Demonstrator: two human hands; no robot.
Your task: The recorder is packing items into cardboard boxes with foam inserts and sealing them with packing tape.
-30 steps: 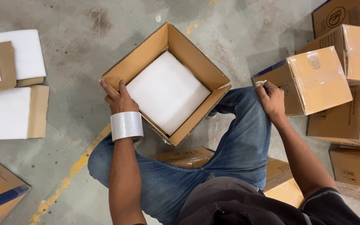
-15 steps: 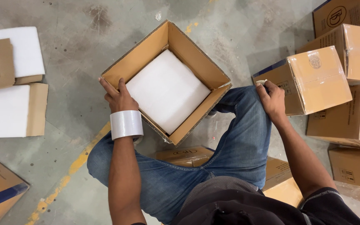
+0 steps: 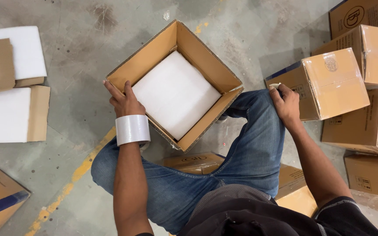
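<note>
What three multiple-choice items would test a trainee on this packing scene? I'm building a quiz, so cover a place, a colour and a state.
1. Where does the left hand rest?
A. On the near-left wall of the open box
B. On the foam sheets on the floor
C. On the knee

2. What colour is the foam pad inside the open box?
A. Blue
B. White
C. Black

3. What state is the box that the right hand touches?
A. Flattened
C. Open and empty
B. Closed and taped

Answers:
1. A, the fingers grip the box's wall, with a roll of tape worn round the wrist.
2. B, the pad lying in the bottom is plain white.
3. B, its flaps are shut under glossy tape.
</note>
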